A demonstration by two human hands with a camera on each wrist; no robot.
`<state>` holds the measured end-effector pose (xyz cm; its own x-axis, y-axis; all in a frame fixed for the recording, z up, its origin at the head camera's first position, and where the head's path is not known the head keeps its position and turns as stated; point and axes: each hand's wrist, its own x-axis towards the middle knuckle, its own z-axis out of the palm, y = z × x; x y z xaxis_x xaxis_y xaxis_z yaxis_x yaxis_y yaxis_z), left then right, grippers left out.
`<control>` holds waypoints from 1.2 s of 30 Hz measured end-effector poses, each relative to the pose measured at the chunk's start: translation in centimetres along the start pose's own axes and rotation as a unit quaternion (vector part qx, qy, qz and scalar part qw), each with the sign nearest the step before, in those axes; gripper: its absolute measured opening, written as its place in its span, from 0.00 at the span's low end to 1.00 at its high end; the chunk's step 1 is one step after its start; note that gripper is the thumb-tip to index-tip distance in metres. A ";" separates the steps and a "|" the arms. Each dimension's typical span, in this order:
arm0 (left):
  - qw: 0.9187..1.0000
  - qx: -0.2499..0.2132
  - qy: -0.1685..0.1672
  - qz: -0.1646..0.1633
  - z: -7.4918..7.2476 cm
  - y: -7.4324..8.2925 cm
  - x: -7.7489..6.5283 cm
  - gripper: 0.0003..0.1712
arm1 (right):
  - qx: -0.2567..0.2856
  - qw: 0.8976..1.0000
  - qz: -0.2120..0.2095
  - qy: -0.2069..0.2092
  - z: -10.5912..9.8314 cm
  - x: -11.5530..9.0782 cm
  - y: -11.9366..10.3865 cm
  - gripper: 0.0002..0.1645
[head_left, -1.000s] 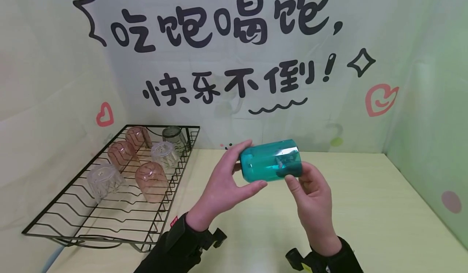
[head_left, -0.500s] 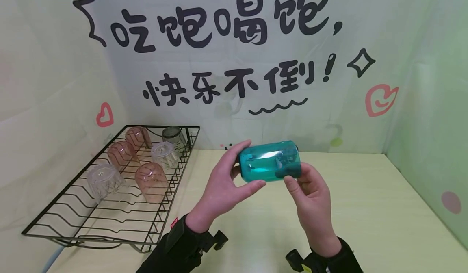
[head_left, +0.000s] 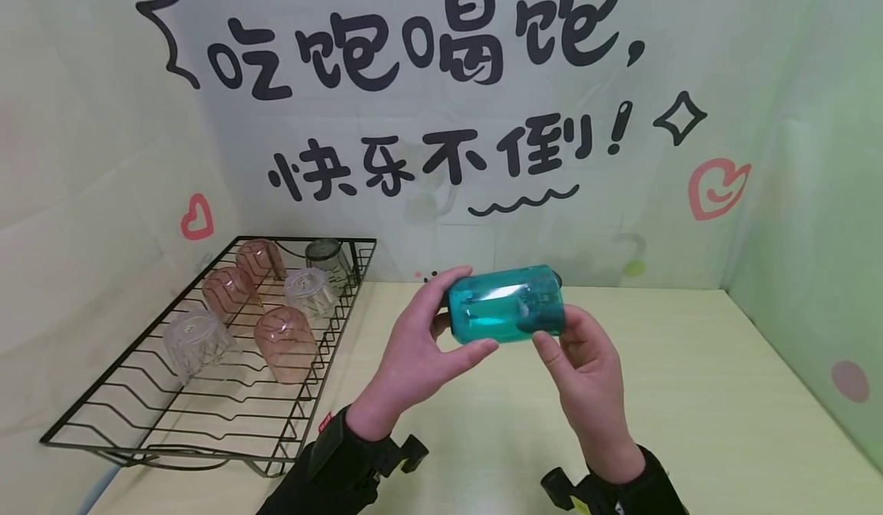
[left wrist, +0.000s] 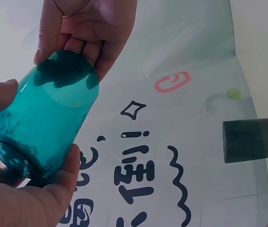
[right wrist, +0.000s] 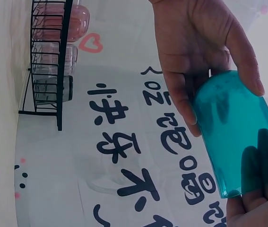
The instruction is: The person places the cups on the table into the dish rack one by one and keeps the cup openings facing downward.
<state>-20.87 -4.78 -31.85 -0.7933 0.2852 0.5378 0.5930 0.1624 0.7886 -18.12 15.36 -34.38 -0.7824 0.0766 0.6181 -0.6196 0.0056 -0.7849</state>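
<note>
A clear teal drinking glass (head_left: 507, 304) lies sideways in the air between both hands, above the table. My left hand (head_left: 421, 346) grips its rounded base end, with the thumb along the near side and the fingers behind. At the rim end, my right hand (head_left: 589, 377) pinches the glass, thumb on the near side. In the right wrist view, the right hand's fingers show dark through the teal wall (right wrist: 233, 127). A dark glass (left wrist: 249, 140) stands on the table behind; the teal glass hides nearly all of it in the head view.
On the left, a black wire rack (head_left: 186, 415) bears several upturned glasses, among them a pink glass (head_left: 286, 344), a clear glass (head_left: 198, 339) and a grey glass (head_left: 329, 260). A pale table (head_left: 690, 392) reaches back to a printed cloth wall (head_left: 414, 231).
Both hands have drifted slightly left with the teal glass, uncovering a sliver of the dark glass behind. Their hold on it looks the same.
</note>
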 end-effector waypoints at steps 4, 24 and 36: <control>1.000 0.015 0.007 -0.006 -0.2 0.2 0.0 0.44 | 0.012 0.999 -0.025 -0.027 -0.2 0.2 0.3 0.21; 0.999 0.033 0.023 -0.015 -1.5 1.0 -0.4 0.45 | 0.000 0.998 -0.041 -0.047 -1.4 0.7 0.7 0.26; 0.998 0.043 0.034 -0.019 -2.8 1.1 -0.8 0.45 | 0.004 0.997 -0.044 -0.066 -2.1 0.9 0.9 0.26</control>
<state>-20.00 -7.50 -30.61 -0.8215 0.2133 0.5288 0.5692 0.2542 0.7819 -19.26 17.50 -34.67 -0.7267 -0.0550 0.6847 -0.6857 -0.0014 -0.7279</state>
